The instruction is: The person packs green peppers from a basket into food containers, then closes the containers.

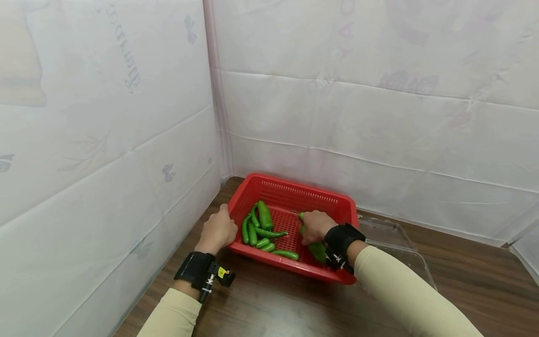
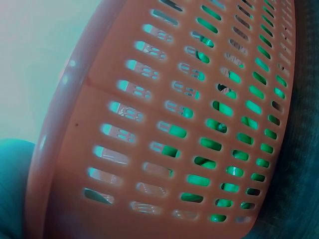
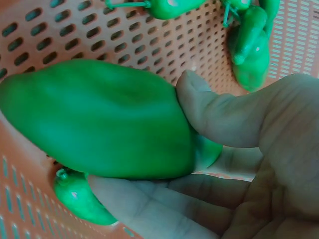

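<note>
Head view: left hand [image 1: 216, 231] grips a red basket [image 1: 290, 267] at its left edge, right hand [image 1: 317, 225] pinches a pepper [image 1: 316, 250] near the front-right corner, probably picking or placing, next needing steadiness.

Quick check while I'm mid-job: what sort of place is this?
Probably a makeshift, screened-off work corner: creased white sheeting with faint prints stands behind and beside a wood-look tabletop, where a red basket holds green peppers.

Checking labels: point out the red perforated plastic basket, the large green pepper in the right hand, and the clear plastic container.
Red perforated plastic basket [image 1: 299, 188], head view, far wall.
Large green pepper [image 3: 107, 119], right wrist view, middle of its body.
Clear plastic container [image 1: 388, 232], head view, far panel.
</note>
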A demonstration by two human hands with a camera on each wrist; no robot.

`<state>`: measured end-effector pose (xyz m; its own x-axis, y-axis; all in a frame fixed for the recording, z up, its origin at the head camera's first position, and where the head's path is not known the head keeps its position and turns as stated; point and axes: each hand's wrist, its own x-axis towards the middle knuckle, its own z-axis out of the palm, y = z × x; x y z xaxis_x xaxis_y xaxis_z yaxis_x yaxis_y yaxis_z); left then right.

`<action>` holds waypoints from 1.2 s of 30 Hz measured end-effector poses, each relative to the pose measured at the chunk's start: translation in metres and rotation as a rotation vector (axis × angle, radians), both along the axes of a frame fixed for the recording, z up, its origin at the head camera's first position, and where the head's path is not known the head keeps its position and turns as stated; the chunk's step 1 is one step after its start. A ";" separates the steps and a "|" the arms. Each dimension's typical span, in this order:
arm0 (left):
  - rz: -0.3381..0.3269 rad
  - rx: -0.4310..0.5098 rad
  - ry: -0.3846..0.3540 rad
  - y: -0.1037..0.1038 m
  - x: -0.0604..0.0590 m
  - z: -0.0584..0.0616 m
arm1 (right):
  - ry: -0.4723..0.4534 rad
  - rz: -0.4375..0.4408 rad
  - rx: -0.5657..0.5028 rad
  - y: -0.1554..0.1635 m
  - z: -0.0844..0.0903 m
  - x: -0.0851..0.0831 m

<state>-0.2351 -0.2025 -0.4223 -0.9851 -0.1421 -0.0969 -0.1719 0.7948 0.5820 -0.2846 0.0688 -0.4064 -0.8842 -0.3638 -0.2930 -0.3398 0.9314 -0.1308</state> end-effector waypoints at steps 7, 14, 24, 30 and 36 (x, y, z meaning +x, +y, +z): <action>0.003 0.000 0.003 0.000 0.001 0.000 | -0.001 -0.006 -0.001 0.001 0.014 0.002; 0.000 0.001 -0.001 0.000 0.001 0.000 | 0.016 0.023 -0.013 0.003 0.031 0.007; 0.008 0.002 -0.021 -0.001 -0.001 0.002 | -0.003 -0.014 -0.038 0.002 0.045 0.005; 0.008 0.001 -0.014 -0.004 -0.003 0.000 | -0.012 -0.006 -0.077 0.004 0.052 0.003; 0.012 0.001 -0.015 -0.005 -0.004 -0.002 | 0.001 0.032 -0.058 0.004 0.058 0.003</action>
